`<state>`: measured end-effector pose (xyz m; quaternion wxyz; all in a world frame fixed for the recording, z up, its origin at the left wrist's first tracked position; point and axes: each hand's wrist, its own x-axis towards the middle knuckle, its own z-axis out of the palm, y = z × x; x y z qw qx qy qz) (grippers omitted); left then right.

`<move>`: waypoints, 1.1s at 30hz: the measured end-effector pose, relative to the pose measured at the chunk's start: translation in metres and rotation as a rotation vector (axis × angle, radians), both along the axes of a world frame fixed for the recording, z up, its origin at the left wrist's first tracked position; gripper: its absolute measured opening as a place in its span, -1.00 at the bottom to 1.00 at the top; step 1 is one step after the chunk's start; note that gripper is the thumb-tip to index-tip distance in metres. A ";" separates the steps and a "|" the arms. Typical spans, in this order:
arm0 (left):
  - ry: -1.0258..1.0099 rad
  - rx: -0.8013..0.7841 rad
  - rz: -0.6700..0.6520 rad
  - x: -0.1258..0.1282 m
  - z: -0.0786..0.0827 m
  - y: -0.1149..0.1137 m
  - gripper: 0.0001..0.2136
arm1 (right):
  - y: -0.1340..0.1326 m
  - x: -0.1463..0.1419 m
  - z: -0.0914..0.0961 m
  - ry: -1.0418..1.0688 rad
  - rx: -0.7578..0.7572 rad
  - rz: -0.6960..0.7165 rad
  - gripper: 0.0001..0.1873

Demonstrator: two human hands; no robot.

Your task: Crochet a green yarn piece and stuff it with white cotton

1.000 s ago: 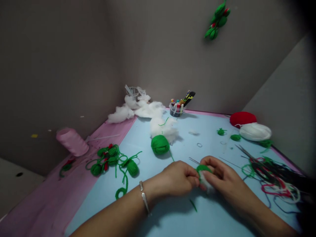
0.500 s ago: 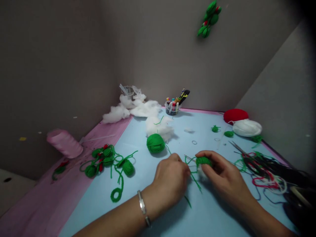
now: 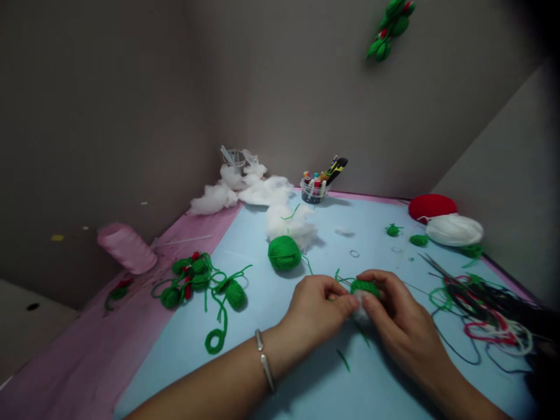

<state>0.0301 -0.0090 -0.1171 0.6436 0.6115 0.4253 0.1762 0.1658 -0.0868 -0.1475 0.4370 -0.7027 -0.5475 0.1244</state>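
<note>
My right hand [image 3: 398, 312] grips a small green crocheted piece [image 3: 364, 287] between thumb and fingers. White stuffing [image 3: 360, 298] bulges from its lower side. Thin metal needles or a hook shaft [image 3: 343, 280] poke out on its left, beside a green yarn tail. At the piece's near left side, my left hand [image 3: 318, 312] is closed in a pinch, thumb tip against the stuffing; what lies between its fingers is hidden. A loose green strand [image 3: 343, 360] lies on the blue mat below. Beyond the hands sits a green yarn ball [image 3: 284, 253], its strand running toward them.
White fiberfill [image 3: 266, 191] is heaped at the back, near a tub of pens [image 3: 314, 189]. Green crocheted pieces [image 3: 199, 274] and a pink thread cone [image 3: 126, 248] lie left. To the right are scissors [image 3: 437, 269], tangled yarn [image 3: 499, 329], a red ball [image 3: 432, 207] and white yarn [image 3: 455, 230].
My left hand has moved right, up to the piece, its thumb now at the stuffing. My right hand keeps its hold. The whole view has shifted slightly.
</note>
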 end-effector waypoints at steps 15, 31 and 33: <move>0.060 0.320 -0.182 -0.009 0.005 0.006 -0.86 | 0.006 0.008 0.012 0.482 -0.245 0.205 -0.64; 0.251 0.535 -0.506 -0.015 0.014 0.001 -0.89 | 0.002 0.006 0.000 0.121 -0.032 0.073 -0.84; 0.234 0.532 -0.516 -0.014 0.014 0.001 -0.87 | 0.002 0.003 0.002 0.089 -0.001 0.052 -0.88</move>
